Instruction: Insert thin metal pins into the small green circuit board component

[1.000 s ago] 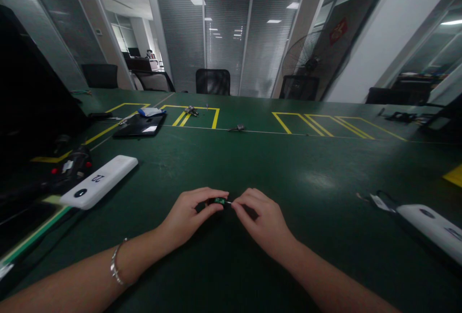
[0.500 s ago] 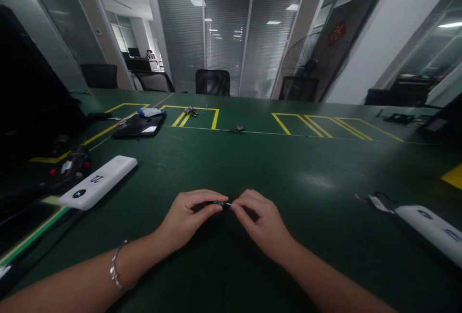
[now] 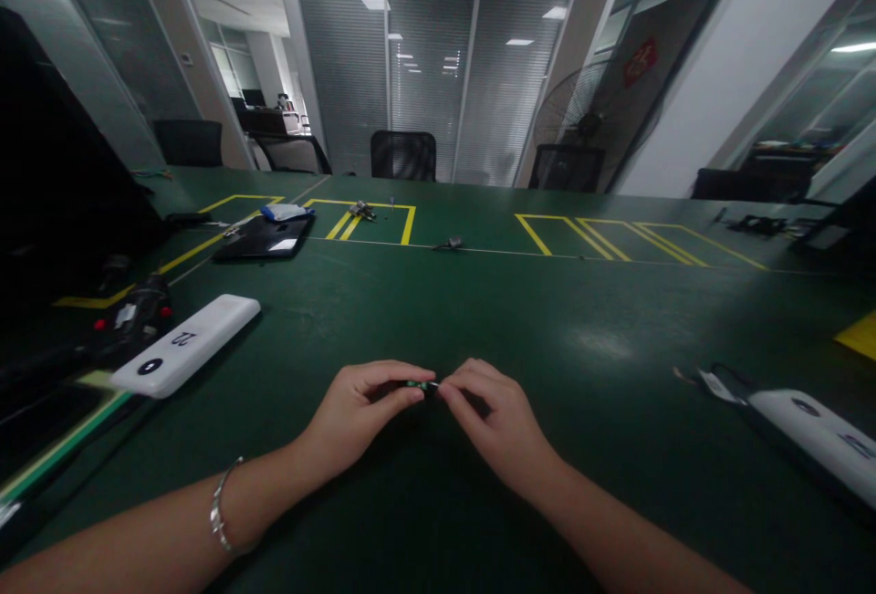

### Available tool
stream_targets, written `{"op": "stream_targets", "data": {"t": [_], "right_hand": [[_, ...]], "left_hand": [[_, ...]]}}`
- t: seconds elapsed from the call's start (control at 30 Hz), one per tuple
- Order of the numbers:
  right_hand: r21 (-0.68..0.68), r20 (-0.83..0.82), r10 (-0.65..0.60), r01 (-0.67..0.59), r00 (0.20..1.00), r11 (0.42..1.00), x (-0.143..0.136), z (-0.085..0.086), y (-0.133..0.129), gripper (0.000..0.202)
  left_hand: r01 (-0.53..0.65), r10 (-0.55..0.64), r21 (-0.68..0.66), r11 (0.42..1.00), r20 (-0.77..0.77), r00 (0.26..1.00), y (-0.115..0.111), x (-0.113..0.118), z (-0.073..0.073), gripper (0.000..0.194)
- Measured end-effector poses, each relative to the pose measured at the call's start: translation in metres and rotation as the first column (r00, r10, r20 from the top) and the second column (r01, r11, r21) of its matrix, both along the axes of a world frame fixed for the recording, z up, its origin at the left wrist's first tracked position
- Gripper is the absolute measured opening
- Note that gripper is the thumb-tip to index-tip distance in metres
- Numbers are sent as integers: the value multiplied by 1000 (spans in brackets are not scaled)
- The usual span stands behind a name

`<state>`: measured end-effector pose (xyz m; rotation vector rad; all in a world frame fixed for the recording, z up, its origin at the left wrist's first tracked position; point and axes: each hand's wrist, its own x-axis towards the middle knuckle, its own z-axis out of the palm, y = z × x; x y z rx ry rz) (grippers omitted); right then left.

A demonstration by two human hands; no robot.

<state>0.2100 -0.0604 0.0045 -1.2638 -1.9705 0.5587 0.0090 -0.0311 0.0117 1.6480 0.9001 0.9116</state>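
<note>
My left hand (image 3: pixel 362 407) pinches a small green and dark piece (image 3: pixel 419 384) between thumb and fingers; it looks like a tiny circuit board, but most of it is covered. Facing it, my right hand (image 3: pixel 493 416) is closed in a pinch at the piece's right end, where a short pale, thin tip shows between the two hands. Whether that tip belongs to the same piece or is a separate part, I cannot tell. Both hands are just above the green tabletop (image 3: pixel 438 311), and a silver bracelet (image 3: pixel 217 507) circles my left wrist.
A white power bank (image 3: pixel 188 346) marked 22 lies at left beside a black device with red buttons (image 3: pixel 140 316). Another white power bank (image 3: pixel 818 434) with a cable is at right. Farther back are a black tablet-like slab (image 3: pixel 264 238), small metal parts (image 3: pixel 362 211) and a dark plug-like piece (image 3: pixel 450 244).
Both hands keep nearly the same place and grip. Slightly more of the green piece shows between my left fingers.
</note>
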Motion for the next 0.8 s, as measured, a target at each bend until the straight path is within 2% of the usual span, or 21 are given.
{"op": "stream_targets", "data": {"t": [0.17,0.3,0.4,0.47,0.8], "right_hand": [[-2,-26,-58,58,998,998,1,2,0,20],[-14,-70,-85,84,994,996,3,4,1,20],[0,-83,-88,88,993,996,3,3,2,20],[7,-85,-86,87,993,996,2,1,2,20],[30,4,-65,65,998,997,2,1,2,19]], "left_hand": [[7,-7,-35,999,2,1000,3,-2,0,20],[129,-105,97,987,-222,969,10,-5,-2,18],[279,-178,217,936,-393,902,11,-5,-4,18],[330,-185,267,905,-450,874,10,-3,-6,19],[337,-115,305,891,-565,817,3,1,-1,24]]}}
